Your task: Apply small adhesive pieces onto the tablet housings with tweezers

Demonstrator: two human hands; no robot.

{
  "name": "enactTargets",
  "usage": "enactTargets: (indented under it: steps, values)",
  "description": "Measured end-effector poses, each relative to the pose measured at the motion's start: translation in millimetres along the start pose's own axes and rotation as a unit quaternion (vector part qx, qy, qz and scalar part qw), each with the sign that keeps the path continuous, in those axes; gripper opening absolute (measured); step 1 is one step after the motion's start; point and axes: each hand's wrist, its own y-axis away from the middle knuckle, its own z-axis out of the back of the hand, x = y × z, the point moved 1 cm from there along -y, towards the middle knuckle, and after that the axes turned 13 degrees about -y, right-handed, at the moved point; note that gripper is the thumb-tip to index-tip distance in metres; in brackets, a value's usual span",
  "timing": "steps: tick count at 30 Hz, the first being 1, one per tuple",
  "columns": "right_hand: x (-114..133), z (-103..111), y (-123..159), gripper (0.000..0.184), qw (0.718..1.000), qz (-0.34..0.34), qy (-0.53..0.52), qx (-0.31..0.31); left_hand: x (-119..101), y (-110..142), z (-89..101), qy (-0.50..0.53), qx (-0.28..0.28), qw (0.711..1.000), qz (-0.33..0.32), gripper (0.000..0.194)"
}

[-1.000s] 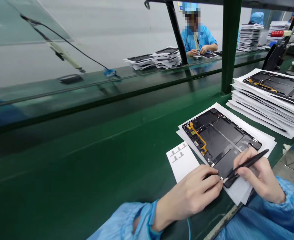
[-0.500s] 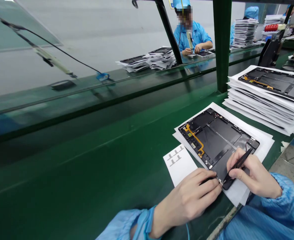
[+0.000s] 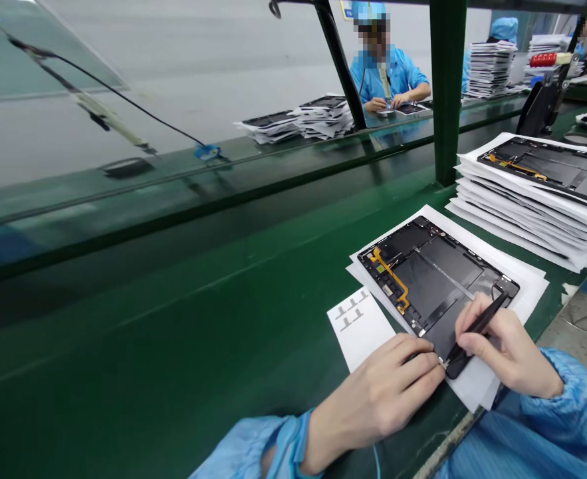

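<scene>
An opened black tablet chassis with an orange flex cable lies on white sheets at the bench's near right. My right hand is closed on black tweezers, whose tips touch the chassis's near corner. My left hand rests beside that corner with its fingers pinched together against the chassis edge, right at the tweezer tips. What the fingers pinch is too small to make out.
A small white sheet with grey stickers lies left of the chassis. A tall stack of chassis on white sheets stands at the right. A green post rises behind. Another person in blue works across the conveyor beside more stacks.
My right hand has tilted the tweezers more upright and shifted slightly left. The view has swung a little. My left hand stays pinched at the chassis corner.
</scene>
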Motion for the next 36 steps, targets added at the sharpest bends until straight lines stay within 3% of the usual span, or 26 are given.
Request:
enactTargets:
  steps: [4, 15, 21, 24, 25, 29, 32, 36]
  values:
    - [-7, 1, 6, 0.014, 0.997, -0.012, -0.045, -0.062, -1, 0, -1.9, 0.011, 0.011, 1.000, 0.001, 0.020]
    - [-6, 0, 5, 0.015, 0.996, -0.017, -0.050, -0.073, -2, -2, -0.3, 0.031, 0.036, 0.999, 0.026, 0.021]
    - [-9, 2, 7, 0.018, 0.991, -0.020, -0.071, -0.108, 0, -4, 3.7, 0.083, 0.079, 0.991, 0.068, 0.024]
    - [-13, 2, 10, 0.022, 0.984, -0.042, -0.106, -0.135, 40, -1, -0.7, 0.116, 0.065, 0.967, 0.217, 0.021]
    - [-15, 2, 11, 0.023, 0.982, -0.052, -0.113, -0.139, 61, 3, -4.2, 0.097, 0.045, 0.952, 0.288, 0.022]
    - [-20, 0, 12, 0.028, 0.982, -0.072, -0.116, -0.132, 147, 26, -20.3, 0.022, -0.002, 0.882, 0.470, 0.029]
    - [-24, -1, 11, 0.031, 0.985, -0.080, -0.107, -0.114, 182, 41, -27.8, 0.036, 0.028, 0.850, 0.525, 0.028]
    - [-27, -2, 11, 0.034, 0.986, -0.086, -0.090, -0.107, 187, 51, -31.3, 0.094, 0.090, 0.836, 0.533, 0.032]
